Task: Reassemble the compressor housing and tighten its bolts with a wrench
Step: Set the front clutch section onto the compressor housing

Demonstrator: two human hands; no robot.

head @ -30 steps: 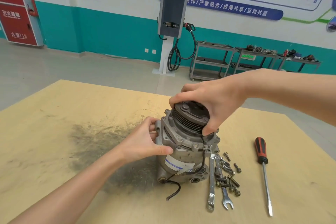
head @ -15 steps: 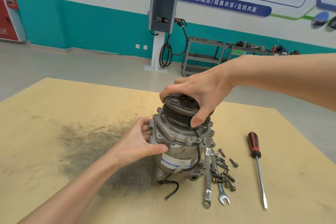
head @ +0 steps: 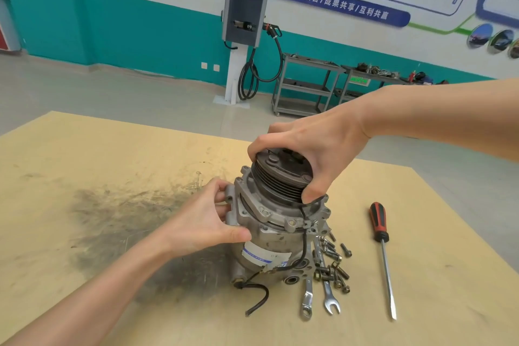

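1. Two bare hands are seen on the grey cast-metal compressor housing [head: 269,227], which stands upright on the pale yellow wooden table [head: 84,154], tilted slightly away.
2. The dark ribbed round pulley [head: 278,177] at the top of the housing is gripped from above by the right hand [head: 323,149]; its fingers are curled over the far rim and the thumb [head: 313,191] is pressed against the near side of the grooves.
3. The housing's left flange is held by the left hand [head: 202,222], fingers curled around the flange edge and thumb laid flat across the grey body, just above the white and blue label [head: 265,255].
4. A thin black cable [head: 304,244] is seen running down from just under the right thumb, across the body, to a loose end lying on the table below the left-hand grip.
5. Right of the housing base, below the right-hand grip, two shiny steel combination wrenches [head: 327,298] are laid side by side, partly tucked against the base.
6. A loose heap of dark metal bolts [head: 334,267] is scattered over and just beside those wrenches.
7. Further right, well apart from both hands, a red and black handled flat screwdriver [head: 382,247] is laid with its tip pointing to the near edge.
8. A dark greasy smear [head: 118,219] is spread over the tabletop to the left of the left-hand grip and under the wrist.
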